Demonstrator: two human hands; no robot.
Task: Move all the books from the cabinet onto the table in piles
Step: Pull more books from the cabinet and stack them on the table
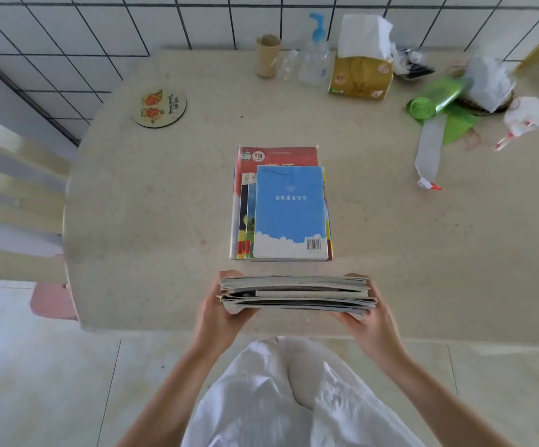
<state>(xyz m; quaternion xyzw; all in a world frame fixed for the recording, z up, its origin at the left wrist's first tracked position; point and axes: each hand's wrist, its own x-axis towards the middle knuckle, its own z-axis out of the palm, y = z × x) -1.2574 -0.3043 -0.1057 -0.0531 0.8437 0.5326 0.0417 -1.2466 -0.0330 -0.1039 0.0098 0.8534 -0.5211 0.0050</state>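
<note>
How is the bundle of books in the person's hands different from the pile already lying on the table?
The held bundle is gripped at its ends by the left hand and right hand, near the table's front edge; the pile on the table lies untouched at the middle. The held bundle shows only page edges; the pile shows covers, a blue book on top and a red one beneath. Both are stacks of several thin books.

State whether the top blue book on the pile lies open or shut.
Shut: the blue book lies flat, back cover with barcode up, no pages showing.
</note>
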